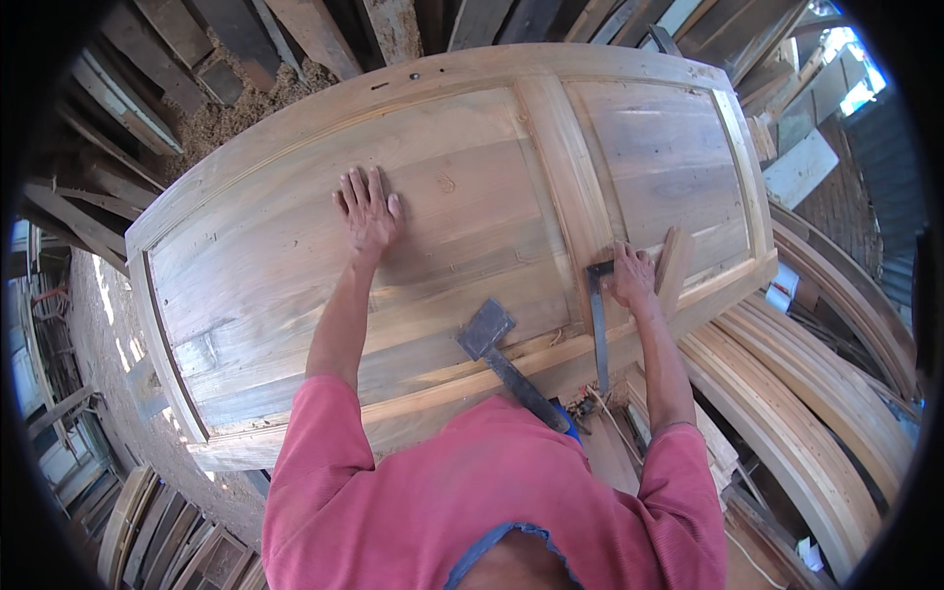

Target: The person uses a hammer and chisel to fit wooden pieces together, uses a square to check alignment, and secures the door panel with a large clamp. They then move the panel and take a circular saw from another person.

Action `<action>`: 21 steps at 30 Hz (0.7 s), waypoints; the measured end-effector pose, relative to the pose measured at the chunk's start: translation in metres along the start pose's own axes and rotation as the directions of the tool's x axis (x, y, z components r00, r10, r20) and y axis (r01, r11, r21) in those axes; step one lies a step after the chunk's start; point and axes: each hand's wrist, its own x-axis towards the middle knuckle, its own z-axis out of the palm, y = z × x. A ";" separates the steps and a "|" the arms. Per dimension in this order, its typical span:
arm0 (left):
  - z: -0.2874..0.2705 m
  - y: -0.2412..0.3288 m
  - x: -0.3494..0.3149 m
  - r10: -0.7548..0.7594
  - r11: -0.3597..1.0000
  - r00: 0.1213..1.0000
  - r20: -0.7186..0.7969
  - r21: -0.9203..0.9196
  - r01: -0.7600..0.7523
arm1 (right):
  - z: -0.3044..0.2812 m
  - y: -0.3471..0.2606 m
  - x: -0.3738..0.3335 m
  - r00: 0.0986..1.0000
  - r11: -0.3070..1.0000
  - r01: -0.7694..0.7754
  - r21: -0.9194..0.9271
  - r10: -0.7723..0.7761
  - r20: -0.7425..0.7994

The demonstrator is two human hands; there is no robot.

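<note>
A large panelled wooden door [565,147] lies flat in front of me. My left hand [369,214] rests palm down on its wide panel, fingers spread, holding nothing. Over the near end of the crosspiece, my right hand [632,277] is curled round the dark stock of a try square [598,329], whose metal blade points toward me past the door's near edge. Just right of that hand a short wooden piece [673,265] leans across the frame. A dark metal tool with a square plate and a flat bar [487,330] reaches over the near rail between my arms.
Wooden boards [305,34] stand along the far side, with shavings [236,123] at their base. Long timber lengths [806,393] lie at the right. More wooden pieces [162,531] are stacked at the lower left, and a thin cord [619,428] hangs near my right elbow.
</note>
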 end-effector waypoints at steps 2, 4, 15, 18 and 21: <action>-0.009 0.009 -0.020 -0.012 1.000 1.000 0.025 -0.026 0.013 | -0.010 0.005 0.009 0.998 1.000 0.012 -0.024 -0.010 0.063; -0.015 0.014 -0.037 -0.020 0.998 0.998 0.052 -0.055 0.023 | -0.017 0.009 0.019 0.994 0.997 0.012 -0.081 -0.003 0.110; -0.022 0.066 -0.019 -0.576 0.812 0.799 0.171 0.011 0.583 | -0.111 0.165 0.080 0.921 0.652 0.103 0.751 0.222 -0.320; -0.007 0.118 0.004 -0.670 0.739 0.731 0.131 0.023 0.673 | -0.090 0.175 0.121 0.923 0.127 0.179 0.976 0.322 -0.211; 0.000 0.136 0.016 -0.691 0.722 0.711 0.132 0.067 0.689 | -0.053 0.162 0.172 0.920 -0.079 0.131 0.988 0.380 -0.091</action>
